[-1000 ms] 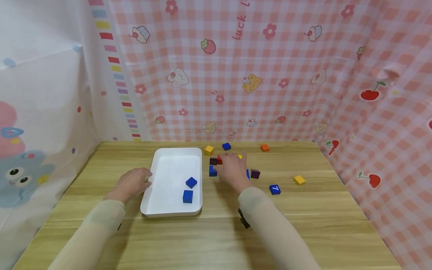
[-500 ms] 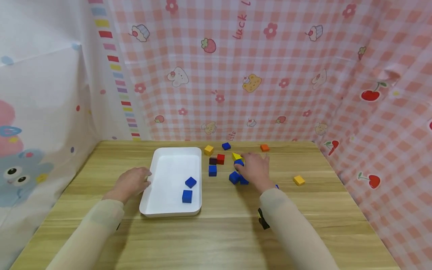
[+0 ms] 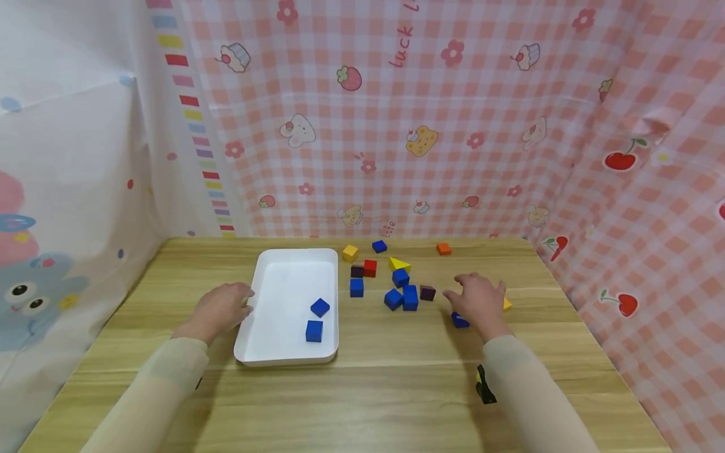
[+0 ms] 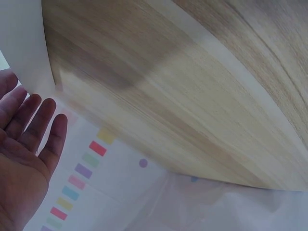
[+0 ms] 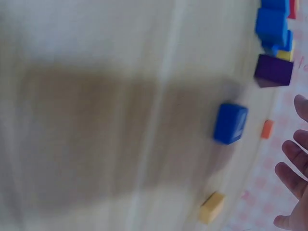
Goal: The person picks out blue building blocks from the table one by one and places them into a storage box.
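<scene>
My left hand [image 3: 218, 311] is at the left rim of a white tray [image 3: 283, 289], its extended, slightly bent fingers against the tray's outer side in the left wrist view. In the tray lie a blue diamond-shaped block [image 3: 320, 307] and a blue cube [image 3: 314, 331]. My right hand [image 3: 478, 303] hovers with spread fingers, holding nothing, over a blue block [image 3: 460, 321] that it partly covers. In the right wrist view that blue block [image 5: 230, 123] shows a white mark and stands apart from the fingers. A yellow block [image 3: 507, 304] peeks out to the right of this hand.
Left of the right hand are a dark purple block [image 3: 427, 293], several blue blocks [image 3: 410, 298] and a yellow triangle [image 3: 399, 264]. A red cube [image 3: 370, 268] and another dark block [image 3: 357, 271] stand nearer the tray. An orange block [image 3: 444, 249] lies near the back edge.
My right hand has moved right, from above the middle cluster of blocks to above the blue block on the right. The left hand and the tray stay put.
</scene>
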`<move>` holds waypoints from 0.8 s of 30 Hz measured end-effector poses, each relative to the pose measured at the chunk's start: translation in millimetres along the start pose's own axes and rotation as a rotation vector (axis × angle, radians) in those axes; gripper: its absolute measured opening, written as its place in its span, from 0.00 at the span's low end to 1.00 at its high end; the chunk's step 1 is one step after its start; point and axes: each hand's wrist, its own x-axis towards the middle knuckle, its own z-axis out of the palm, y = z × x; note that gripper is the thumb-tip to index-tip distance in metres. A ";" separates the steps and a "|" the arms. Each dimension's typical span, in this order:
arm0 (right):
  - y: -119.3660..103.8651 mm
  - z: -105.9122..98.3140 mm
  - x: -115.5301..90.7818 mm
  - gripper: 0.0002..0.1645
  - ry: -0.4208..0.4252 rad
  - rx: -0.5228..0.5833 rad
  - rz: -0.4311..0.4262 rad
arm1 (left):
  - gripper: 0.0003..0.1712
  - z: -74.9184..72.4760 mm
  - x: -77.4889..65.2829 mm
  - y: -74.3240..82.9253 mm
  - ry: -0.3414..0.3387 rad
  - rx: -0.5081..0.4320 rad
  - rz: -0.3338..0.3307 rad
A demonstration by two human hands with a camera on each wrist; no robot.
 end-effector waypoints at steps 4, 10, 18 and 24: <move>12.9 5.4 -11.1 0.29 -0.018 0.029 0.035 | 0.18 -0.1 -0.6 -0.3 0.004 0.003 0.011; 23.0 16.2 -28.4 0.31 -0.036 -0.008 0.056 | 0.19 -2.1 -1.3 -0.7 0.000 0.005 0.006; 34.6 21.4 -43.7 0.35 -0.040 -0.064 0.059 | 0.19 -1.0 -0.1 0.6 0.010 -0.001 0.011; 36.6 26.0 -46.0 0.35 -0.026 -0.018 0.049 | 0.19 1.3 1.5 0.7 0.001 0.002 -0.005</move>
